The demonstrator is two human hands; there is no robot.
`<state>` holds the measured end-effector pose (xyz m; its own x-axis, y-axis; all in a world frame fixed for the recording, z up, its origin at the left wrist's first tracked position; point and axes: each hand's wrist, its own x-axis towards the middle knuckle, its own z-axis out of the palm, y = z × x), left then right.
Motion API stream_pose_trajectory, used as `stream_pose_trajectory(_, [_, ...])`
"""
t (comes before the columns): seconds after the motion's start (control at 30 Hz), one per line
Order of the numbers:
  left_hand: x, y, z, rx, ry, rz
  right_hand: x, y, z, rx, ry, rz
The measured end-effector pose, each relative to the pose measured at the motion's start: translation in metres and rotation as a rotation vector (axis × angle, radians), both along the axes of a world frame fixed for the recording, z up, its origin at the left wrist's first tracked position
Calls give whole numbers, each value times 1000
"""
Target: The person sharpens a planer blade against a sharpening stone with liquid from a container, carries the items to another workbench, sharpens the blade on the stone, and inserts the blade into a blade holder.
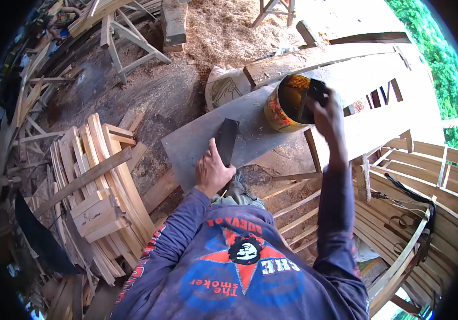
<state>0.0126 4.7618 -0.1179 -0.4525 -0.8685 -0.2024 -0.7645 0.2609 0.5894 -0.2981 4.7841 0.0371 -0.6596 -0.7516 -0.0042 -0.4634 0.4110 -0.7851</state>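
Observation:
My left hand grips the lower end of a flat dark block near the left part of a grey board. At the right rim of an orange and yellow stained round tub, my right hand is closed on a dark flat piece. That piece slants beside the tub's opening, and its lower part lies against the inside. The tub stands on the board. Brownish stains coat its inner wall; its bottom is partly hidden.
Stacked wooden slats lie at the left. Several dark pieces rest on the bright right part of the board. A wooden trestle stands at the upper left, and slatted timber framing at the right.

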Motion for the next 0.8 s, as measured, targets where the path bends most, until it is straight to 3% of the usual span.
stream_pose_trajectory(0.1, [21,-14,-16,-69,-10,0,-30,-60,-33,570,363,143])
stream_pose_trajectory(0.13, [26,-16,-18,-15,7,11,-44,-72,-65,613,464,178])
stream_pose_trajectory(0.27, [51,-23,-43,31,199,-18,-31,-78,-90,787,354,266])
stream_pose_trajectory(0.3, [58,-24,-49,42,326,-20,-33,-75,-96,764,310,275])
stream_pose_trajectory(0.37, [74,-28,-48,28,299,-3,-41,-71,-97,744,266,284])
stream_pose_trajectory(0.43, [86,-34,-42,210,409,67,-50,-63,-87,696,378,261])
stream_pose_trajectory(0.47, [91,-35,-36,220,431,116,-55,-56,-80,579,336,130])
stream_pose_trajectory(0.5, [94,-38,-34,233,429,111,-48,-46,-64,391,128,95])
stream_pose_trajectory(0.53, [96,-42,-34,236,455,102,-51,-37,-59,236,181,-3])
stream_pose_trajectory(0.57, [98,-46,-31,240,480,93,-30,-28,-26,149,-112,-75])
stream_pose_trajectory(0.63, [89,-47,-13,228,495,89,-7,-10,-10,-175,-175,-90])
stream_pose_trajectory(0.73, [72,-43,-11,4,591,27,54,0,-17,-316,-333,-56])
stream_pose_trajectory(0.8, [65,-35,6,-123,570,-4,104,0,-57,-262,-524,-89])
